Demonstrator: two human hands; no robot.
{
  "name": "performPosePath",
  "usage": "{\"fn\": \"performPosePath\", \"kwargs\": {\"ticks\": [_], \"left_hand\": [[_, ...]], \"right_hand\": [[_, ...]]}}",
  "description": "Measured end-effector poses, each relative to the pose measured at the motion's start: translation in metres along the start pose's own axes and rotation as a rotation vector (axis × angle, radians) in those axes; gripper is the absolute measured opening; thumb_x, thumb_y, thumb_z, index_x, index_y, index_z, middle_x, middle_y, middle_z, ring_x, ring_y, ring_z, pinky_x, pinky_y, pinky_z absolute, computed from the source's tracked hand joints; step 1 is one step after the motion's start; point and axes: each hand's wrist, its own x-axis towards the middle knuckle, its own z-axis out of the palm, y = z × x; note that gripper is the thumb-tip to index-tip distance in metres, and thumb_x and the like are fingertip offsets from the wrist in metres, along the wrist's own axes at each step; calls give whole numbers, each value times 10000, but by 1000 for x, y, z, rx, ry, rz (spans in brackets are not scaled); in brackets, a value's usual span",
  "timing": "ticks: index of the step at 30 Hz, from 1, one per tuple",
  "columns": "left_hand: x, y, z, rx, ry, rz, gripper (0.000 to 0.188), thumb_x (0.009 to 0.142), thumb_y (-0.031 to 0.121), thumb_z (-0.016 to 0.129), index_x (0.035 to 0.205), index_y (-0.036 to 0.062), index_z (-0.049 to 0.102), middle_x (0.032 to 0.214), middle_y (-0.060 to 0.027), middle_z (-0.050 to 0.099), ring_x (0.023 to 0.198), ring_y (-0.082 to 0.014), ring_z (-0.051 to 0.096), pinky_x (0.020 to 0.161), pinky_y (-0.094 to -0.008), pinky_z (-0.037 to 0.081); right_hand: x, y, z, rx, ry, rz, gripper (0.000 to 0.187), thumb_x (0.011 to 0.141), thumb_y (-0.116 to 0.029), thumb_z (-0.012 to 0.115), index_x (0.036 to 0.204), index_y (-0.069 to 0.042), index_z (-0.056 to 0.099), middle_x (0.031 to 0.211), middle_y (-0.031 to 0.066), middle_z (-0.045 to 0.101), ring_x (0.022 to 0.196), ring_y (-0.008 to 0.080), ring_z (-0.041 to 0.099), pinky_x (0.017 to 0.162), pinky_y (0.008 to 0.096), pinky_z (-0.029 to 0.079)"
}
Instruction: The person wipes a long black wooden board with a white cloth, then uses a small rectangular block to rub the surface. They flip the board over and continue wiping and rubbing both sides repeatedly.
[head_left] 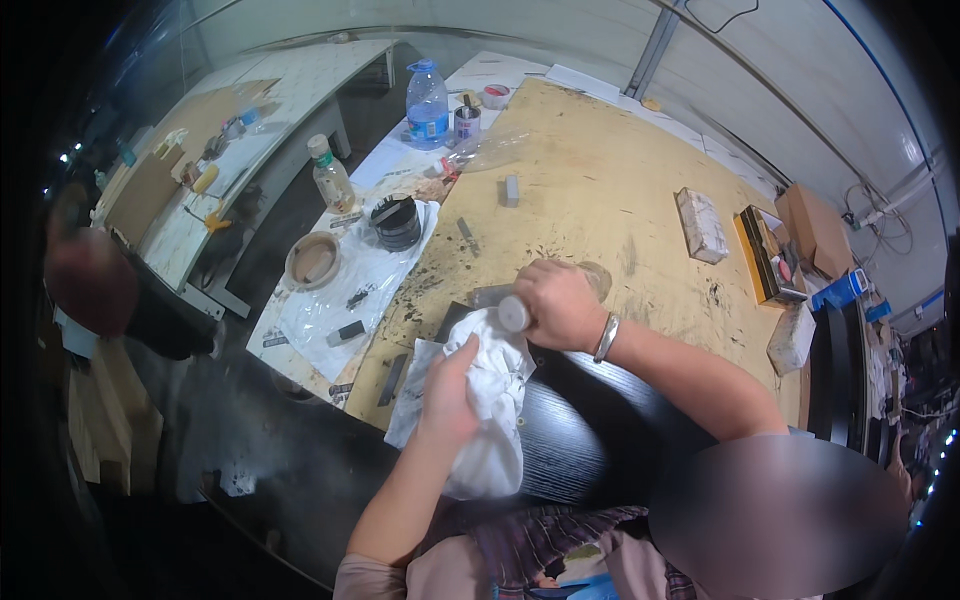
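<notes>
My left hand [452, 398] is closed on a bunched white cloth [492, 455], thumb on top. Gripped in my right hand [562, 305] is a bottle [598, 279] lying tilted on its side. Its round whitish end [514, 314] sits against or just over the cloth; whether liquid comes out cannot be seen. A silver bangle circles my right wrist. Beneath the cloth and my right forearm lies a black wood-grain panel [570, 440]. Small dark blocks, one a dark strip [392, 380], lie beside the cloth on the tan board.
The tan worktop [580, 150] bears dark smudges, a small grey block [512, 191] and a white brick-like block [702, 226]. Leftward stand a black tub [396, 222], a round bowl [313, 260], a capped bottle [332, 178] and a large water bottle [427, 105]. Another person [95, 275] is at far left.
</notes>
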Motion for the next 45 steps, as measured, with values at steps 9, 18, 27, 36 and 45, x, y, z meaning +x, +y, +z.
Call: {"fn": "performPosePath", "kwargs": {"ticks": [9, 18, 27, 36, 45], "left_hand": [[1, -1, -3, -76, -52, -87, 372, 1058, 222, 493, 1325, -29, 560, 1224, -153, 680, 1085, -285, 690, 933, -453, 564], [2, -5, -2, -29, -59, -53, 344, 1045, 198, 519, 1307, -18, 576, 1192, -147, 692, 1035, -285, 707, 893, -443, 584], [-30, 14, -9, -73, 50, -1, 361, 1010, 181, 572, 1310, -20, 566, 1208, -165, 680, 1081, -308, 687, 949, -474, 558], [-123, 89, -16, 401, 204, 636, 409, 1000, 113, 540, 1367, -67, 519, 1226, -199, 658, 1068, -282, 691, 923, -426, 569], [-16, -47, 26, 2135, -443, 861, 518, 817, 15, 538, 1327, -77, 513, 1410, -266, 493, 1377, -404, 442, 1104, -487, 386]], "right_hand": [[-1, -10, -10, -383, -149, -108, 151, 751, -202, 647, 771, -61, 698, 809, 96, 651, 860, 258, 593, 798, 373, 440], [-2, -10, -12, -492, -149, -116, 161, 755, -225, 642, 761, -76, 703, 786, 85, 645, 834, 254, 586, 778, 373, 437], [20, 27, 5, -48, 36, 274, 146, 721, -96, 713, 848, -25, 706, 891, 143, 698, 866, 284, 672, 810, 391, 527], [17, 108, 54, 1001, 601, 873, 228, 790, -6, 770, 1007, 39, 716, 979, 79, 740, 885, 129, 694, 824, 290, 561], [-18, 109, 53, 498, 402, 879, 533, 793, -191, 819, 1217, 81, 644, 1218, 230, 677, 1152, 288, 646, 995, 379, 502]]}}
